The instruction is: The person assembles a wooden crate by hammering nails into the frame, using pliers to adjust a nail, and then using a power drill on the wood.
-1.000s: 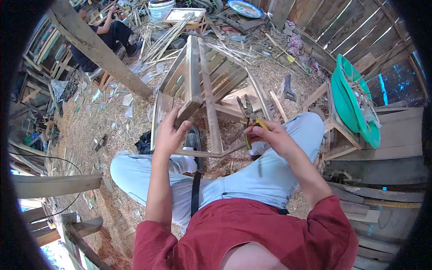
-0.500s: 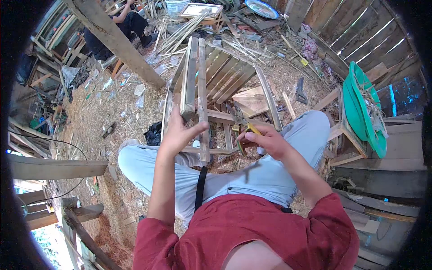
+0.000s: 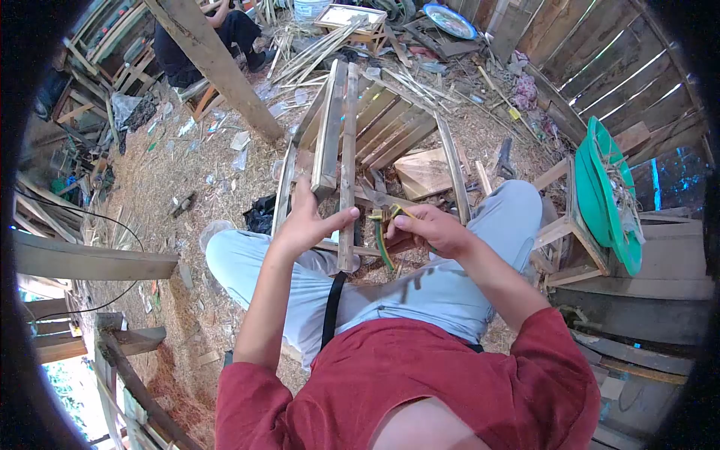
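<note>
A slatted wooden frame (image 3: 349,150) stands tilted between my knees, its two long bars running toward me. My left hand (image 3: 301,231) grips the near end of these bars, the thumb lying across the narrower one and the fingers partly hidden behind the wood. In my right hand (image 3: 441,231) are pliers (image 3: 385,249) with yellow and green handles, held close to the right of the narrow bar. Their handles are spread apart, and my fingers cover part of them.
A wooden post (image 3: 217,67) rises at the front left, with a seated person (image 3: 206,45) behind it. Green basins (image 3: 604,199) rest on a wooden stand at right. A handsaw-like tool (image 3: 504,159) and thin wood strips (image 3: 319,52) lie among shavings on the ground.
My right hand has turned the pliers, so a handle now swings down and left, closer to the narrow bar. The left hand keeps its grip; the whole view has shifted slightly.
</note>
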Demonstrator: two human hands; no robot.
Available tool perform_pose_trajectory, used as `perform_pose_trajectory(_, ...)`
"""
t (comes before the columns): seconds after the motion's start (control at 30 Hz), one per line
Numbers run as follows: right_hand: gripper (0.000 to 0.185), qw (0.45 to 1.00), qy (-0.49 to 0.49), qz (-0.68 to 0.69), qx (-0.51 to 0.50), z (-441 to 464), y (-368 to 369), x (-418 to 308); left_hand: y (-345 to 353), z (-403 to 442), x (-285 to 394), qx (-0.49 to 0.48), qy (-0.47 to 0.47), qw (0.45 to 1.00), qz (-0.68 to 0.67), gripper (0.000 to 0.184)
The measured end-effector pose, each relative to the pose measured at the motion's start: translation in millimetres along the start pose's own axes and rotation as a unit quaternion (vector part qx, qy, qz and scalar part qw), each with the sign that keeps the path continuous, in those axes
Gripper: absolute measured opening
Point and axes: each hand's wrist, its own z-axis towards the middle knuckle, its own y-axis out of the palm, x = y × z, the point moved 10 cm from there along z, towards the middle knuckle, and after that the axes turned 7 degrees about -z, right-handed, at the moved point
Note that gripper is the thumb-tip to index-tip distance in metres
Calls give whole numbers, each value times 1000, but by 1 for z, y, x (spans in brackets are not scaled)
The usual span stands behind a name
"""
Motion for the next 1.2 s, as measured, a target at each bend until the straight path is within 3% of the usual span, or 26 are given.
perform_pose_trajectory(0.13, 33, 995, -18, 88, -44, 9, 6, 4, -1, -4, -4, -1, -60, 996, 66, 127)
perform_pose_trajectory(0.3, 35, 988, -32, 129, -81, 20, 1, 22, 7, -6, 6, -45, -61, 996, 49, 118)
perform_pose_trajectory(0.43, 42, 959, -27, 257, -113, 22, 15, 22, 1, -7, 2, -39, -46, 997, 52, 117)
perform_pose_trajectory(0.67, 44, 946, 5, 270, -179, 28, 33, 21, -2, -7, 3, -52, -5, 995, 83, 113)
perform_pose_trajectory(0.83, 39, 949, 39, 242, -199, 32, 39, 17, -3, -10, -9, -63, -19, 998, 25, 115)
perform_pose_trajectory(0.93, 31, 962, 14, 207, -177, 25, 39, -5, -3, -10, -15, -60, -25, 998, 22, 116)
perform_pose_trajectory(1.03, 25, 993, -49, 51, -98, 21, 22, -17, -7, -12, -8, -59, -40, 993, 91, 119)
perform_pose_trajectory(1.07, 28, 996, -23, -46, -71, 19, 16, -12, -6, -12, -6, -59, -37, 993, 97, 119)
perform_pose_trajectory(1.13, 31, 961, -118, -247, 32, 4, 12, -50, -5, -11, -5, -67, -39, 991, 106, 119)
perform_pose_trajectory(1.2, 38, 885, -179, -409, 133, -9, 12, -73, -3, -9, -4, -65, -13, 992, 110, 118)
